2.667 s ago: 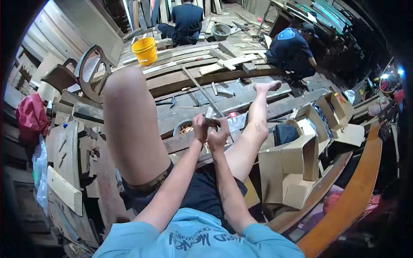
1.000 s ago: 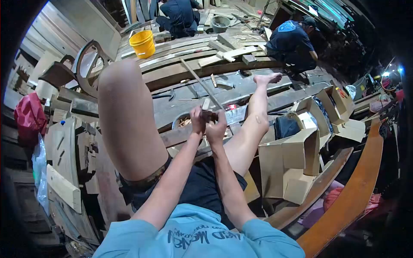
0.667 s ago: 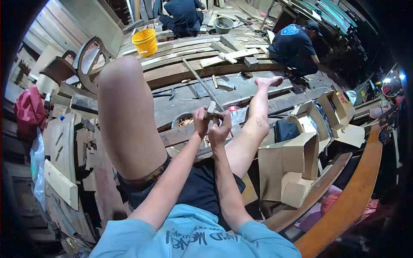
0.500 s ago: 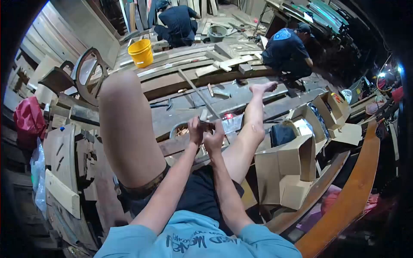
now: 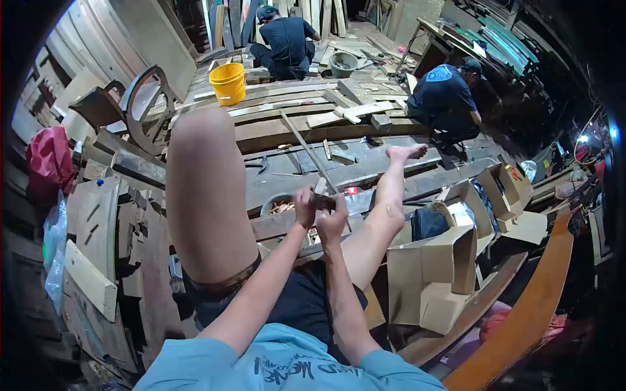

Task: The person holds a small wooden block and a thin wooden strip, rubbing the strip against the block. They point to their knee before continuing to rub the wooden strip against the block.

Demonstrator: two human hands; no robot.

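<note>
left hand (image 5: 304, 208) and right hand (image 5: 333, 221) curl their fingers around a small, pale blocky piece (image 5: 320, 187) (material unclear)

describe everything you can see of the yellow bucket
The yellow bucket looks like plastic: round and smooth, with a thicker rim and walls narrowing toward the base. It stands mouth up, apparently on the wooden boards, beyond the person's raised left knee. No hand touches it; what it holds, if anything, cannot be made out.
</note>
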